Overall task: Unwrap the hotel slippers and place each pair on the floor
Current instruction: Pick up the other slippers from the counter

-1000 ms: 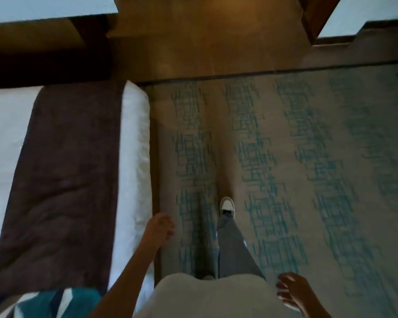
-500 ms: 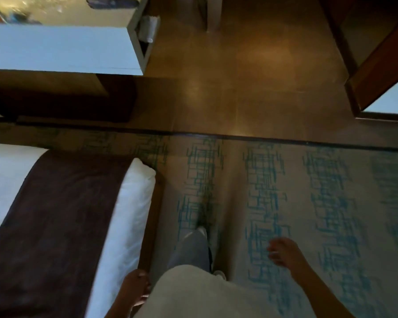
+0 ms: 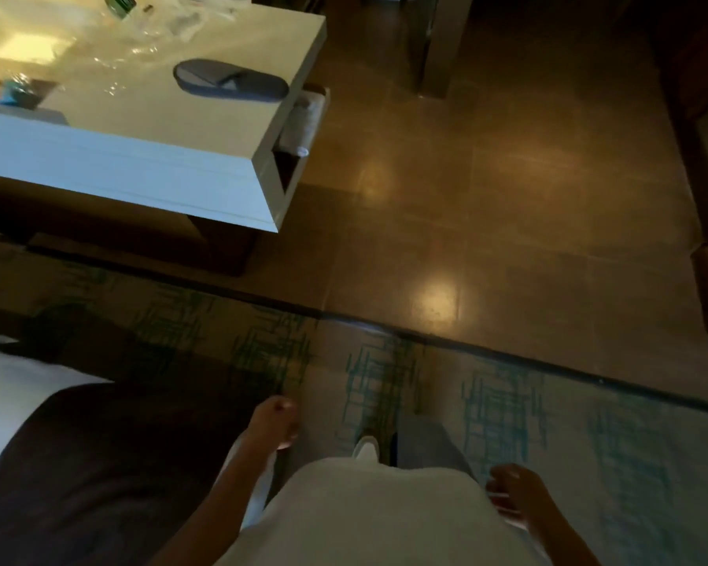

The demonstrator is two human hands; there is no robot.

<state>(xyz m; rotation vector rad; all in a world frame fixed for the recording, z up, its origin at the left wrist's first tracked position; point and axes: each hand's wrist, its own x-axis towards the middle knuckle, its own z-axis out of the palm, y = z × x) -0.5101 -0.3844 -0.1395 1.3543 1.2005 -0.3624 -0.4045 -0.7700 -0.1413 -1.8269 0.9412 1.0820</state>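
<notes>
One grey slipper [image 3: 230,80] lies flat on the pale desk [image 3: 205,128] near its rt corner, w/ crumpled clear plastic wrap [image 3: 148,34] farther back; both hands empty, L hand [image 3: 274,420] loosely curled by the bed [image 3: 78,463], R hand [image 3: 511,494] relaxed w/ fingers slightly apart, low by the hip. Risk, imo: room is dim and a grab in stride could nudge the slipper off the desk edge, or the carpet-to-tile strip [image 3: 507,357] could catch a foot. No readable brand, label or text anywhere.
</notes>
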